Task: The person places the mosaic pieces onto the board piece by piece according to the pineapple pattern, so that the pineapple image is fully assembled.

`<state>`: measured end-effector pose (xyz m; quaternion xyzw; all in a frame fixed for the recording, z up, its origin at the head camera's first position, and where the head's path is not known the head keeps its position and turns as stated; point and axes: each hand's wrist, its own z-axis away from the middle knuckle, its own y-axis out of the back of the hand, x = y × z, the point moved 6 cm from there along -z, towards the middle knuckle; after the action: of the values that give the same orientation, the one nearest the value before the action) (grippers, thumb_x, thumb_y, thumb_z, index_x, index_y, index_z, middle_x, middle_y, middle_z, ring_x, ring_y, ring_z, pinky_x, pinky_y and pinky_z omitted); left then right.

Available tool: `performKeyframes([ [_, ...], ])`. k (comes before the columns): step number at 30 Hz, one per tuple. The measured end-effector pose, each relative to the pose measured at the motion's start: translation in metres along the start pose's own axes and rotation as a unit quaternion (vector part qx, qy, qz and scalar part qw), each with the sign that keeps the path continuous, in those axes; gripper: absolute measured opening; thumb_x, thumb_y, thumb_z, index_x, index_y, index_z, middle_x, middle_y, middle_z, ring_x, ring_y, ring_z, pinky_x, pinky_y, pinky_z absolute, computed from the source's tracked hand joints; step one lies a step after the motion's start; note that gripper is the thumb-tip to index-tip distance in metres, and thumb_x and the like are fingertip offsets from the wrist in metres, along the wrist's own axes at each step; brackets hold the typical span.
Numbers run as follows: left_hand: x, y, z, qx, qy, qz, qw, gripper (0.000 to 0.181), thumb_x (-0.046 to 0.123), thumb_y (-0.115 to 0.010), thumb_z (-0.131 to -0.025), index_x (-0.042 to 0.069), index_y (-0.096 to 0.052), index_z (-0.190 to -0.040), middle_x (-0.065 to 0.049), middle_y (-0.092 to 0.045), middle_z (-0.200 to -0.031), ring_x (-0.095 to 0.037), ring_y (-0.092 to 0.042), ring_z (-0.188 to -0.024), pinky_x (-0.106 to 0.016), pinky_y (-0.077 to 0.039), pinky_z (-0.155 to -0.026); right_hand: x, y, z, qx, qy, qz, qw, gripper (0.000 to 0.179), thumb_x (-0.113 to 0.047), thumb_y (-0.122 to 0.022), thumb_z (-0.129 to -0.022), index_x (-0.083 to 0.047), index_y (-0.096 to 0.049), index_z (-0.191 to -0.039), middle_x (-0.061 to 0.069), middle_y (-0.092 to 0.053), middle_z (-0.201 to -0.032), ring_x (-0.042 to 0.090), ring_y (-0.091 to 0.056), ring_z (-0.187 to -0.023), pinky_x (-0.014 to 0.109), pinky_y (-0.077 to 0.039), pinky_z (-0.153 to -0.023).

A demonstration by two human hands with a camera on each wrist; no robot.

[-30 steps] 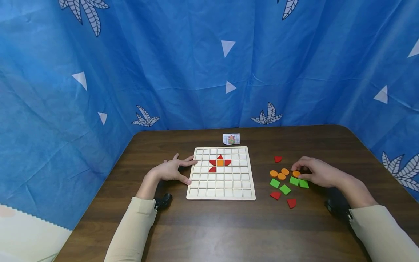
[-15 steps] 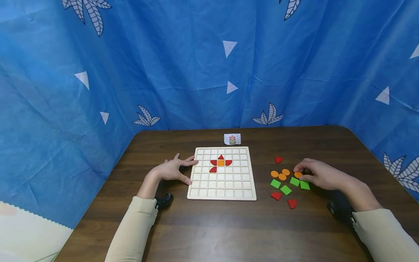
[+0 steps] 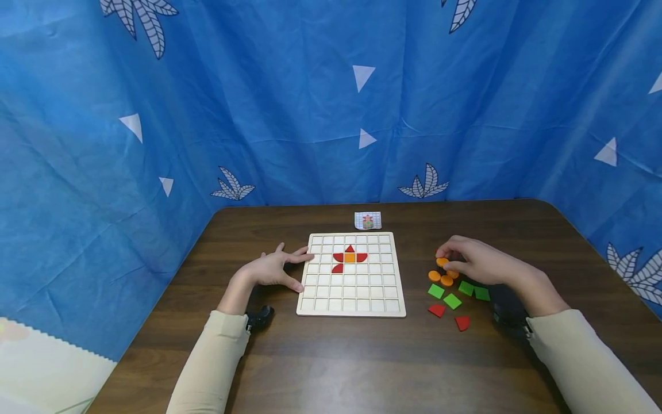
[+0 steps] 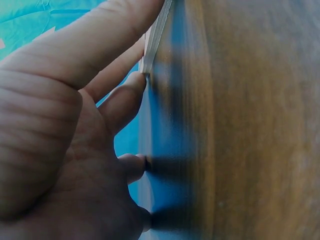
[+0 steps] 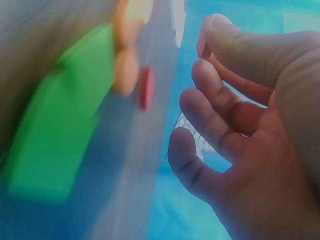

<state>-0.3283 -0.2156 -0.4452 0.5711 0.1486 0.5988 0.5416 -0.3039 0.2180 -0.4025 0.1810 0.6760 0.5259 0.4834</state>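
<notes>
My left hand (image 3: pixel 270 269) rests at the left side of the white gridded board (image 3: pixel 354 292), fingers spread, thumb and index tip at its edge. On the board sit an orange square (image 3: pixel 349 258), a red triangle (image 3: pixel 349 249) and several red rounded pieces (image 3: pixel 337 268). Thumb and forefinger of my right hand (image 3: pixel 481 261) pinch an orange disc (image 3: pixel 442 261), raised over the loose pieces. Below it lie several other orange discs (image 3: pixel 434 276) and green tiles (image 3: pixel 452 301). A red piece (image 5: pixel 146 89) shows beyond the discs in the right wrist view; the hand hides it from the head camera.
A small pattern card (image 3: pixel 368 221) lies behind the board. Two red pieces (image 3: pixel 462 323) are nearest the front of the loose group. The dark wooden table (image 3: pixel 351 362) backs onto a blue curtain (image 3: pixel 305 103).
My right hand has taken the rightmost orange disc from beside the green tiles and moved left and back with it. My left hand stays at the board's edge.
</notes>
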Motion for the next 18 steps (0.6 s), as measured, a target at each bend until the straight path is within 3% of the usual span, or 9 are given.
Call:
performKeyframes([
  [18,-0.001,0.000,-0.002,-0.002,-0.001,0.017,0.9999,0.089,0.046,-0.088,-0.077,0.034,-0.048,-0.155,0.006,-0.025,-0.171,-0.046,0.011,-0.159,-0.082,0.007,-0.114,-0.051,-0.016,-0.070,0.003,0.008,-0.016,0.9998,0.019,-0.019,-0.074,-0.097,-0.011,-0.071,-0.114,0.003,-0.063,-0.104,0.019,-0.056,-0.093,0.033,-0.053,-0.083],
])
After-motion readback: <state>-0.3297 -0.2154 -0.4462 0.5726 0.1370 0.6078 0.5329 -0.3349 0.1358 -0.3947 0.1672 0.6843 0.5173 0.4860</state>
